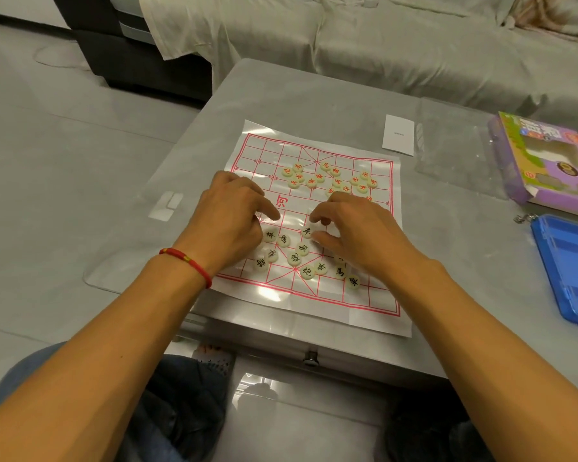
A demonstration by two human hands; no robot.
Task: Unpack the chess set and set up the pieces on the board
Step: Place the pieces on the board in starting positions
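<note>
A white plastic chess board [314, 308] with a red grid lies on the grey table. Several round cream pieces with red characters [327, 180] sit in a loose cluster on its far half. Several pieces with black characters [294, 258] lie scattered on the near half. My left hand [231, 215], with a red string bracelet on the wrist, rests over the left black pieces, its forefinger tip touching the board. My right hand [357, 225] pinches one black-character piece [307, 231] between thumb and forefinger. Some pieces are hidden under both palms.
A purple game box [548, 161] and a blue plastic case [571, 268] lie at the table's right side. A white card [397, 135] and a clear plastic bag [454, 155] sit beyond the board. A cloth-covered sofa [381, 45] stands behind the table.
</note>
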